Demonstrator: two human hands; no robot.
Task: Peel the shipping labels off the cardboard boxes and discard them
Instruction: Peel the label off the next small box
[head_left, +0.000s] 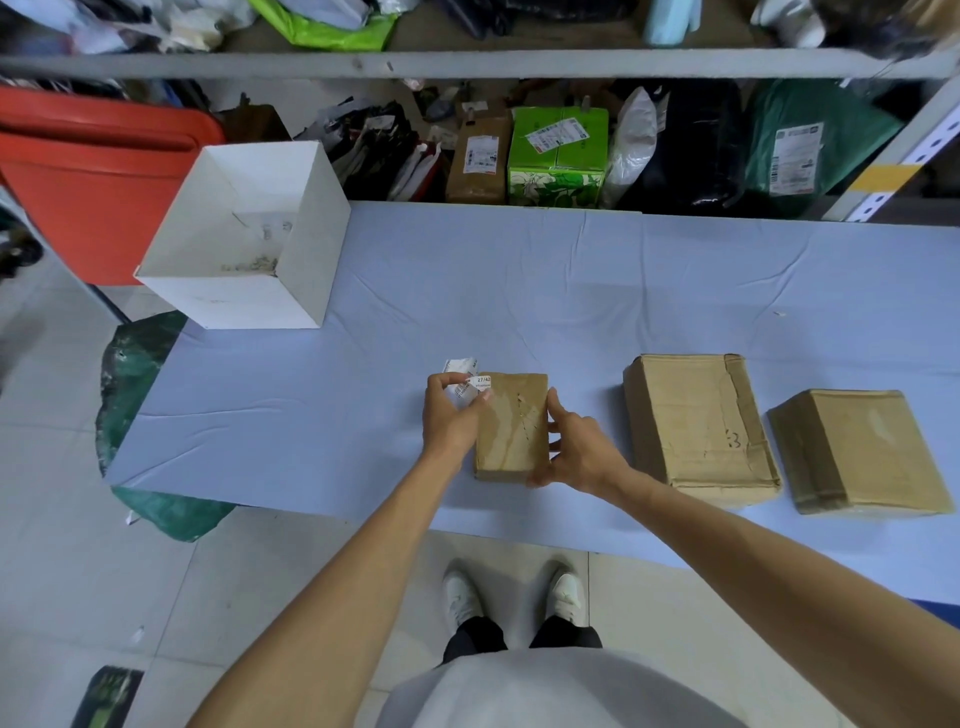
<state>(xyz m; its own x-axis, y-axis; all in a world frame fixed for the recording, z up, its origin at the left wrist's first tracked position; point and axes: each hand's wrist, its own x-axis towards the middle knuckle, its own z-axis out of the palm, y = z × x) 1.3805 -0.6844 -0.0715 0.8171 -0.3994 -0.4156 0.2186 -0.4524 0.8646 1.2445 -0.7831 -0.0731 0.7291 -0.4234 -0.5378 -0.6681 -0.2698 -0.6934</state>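
Pale grey shirt fabric (545, 691) fills the bottom edge, with a pair of white shoes (460, 592) on the tiled floor just beyond it. Two bare forearms reach forward to a small brown cardboard box (514, 421) lying flat near the front edge of the worktop (519, 291), which is covered in a light blue cloth.

The left hand (449, 421) sits at the box's far left corner and pinches a crumpled white shipping label (465, 382) between thumb and fingertips. Part of the label overlaps that corner and the rest sticks out past the box's far edge; whether it is stuck on or fully free cannot be told. The right hand (576, 447) grips the box's right side, thumb laid along the edge and fingers curled round the near right corner. The box's top shows tape and torn, scuffed patches.

To the right lie two more brown boxes, a larger one (696, 421) just beside the held box and another (857, 447) near the worktop's right end; no label shows on either top face. An open white box (249, 234) stands at the far left corner of the worktop, with a few scraps at its bottom. A dark green bag (135, 374) lies on the floor by the worktop's left edge, and a red bin (93, 171) stands behind the white box. Parcels, among them a green carton (558, 150), crowd the shelf behind.
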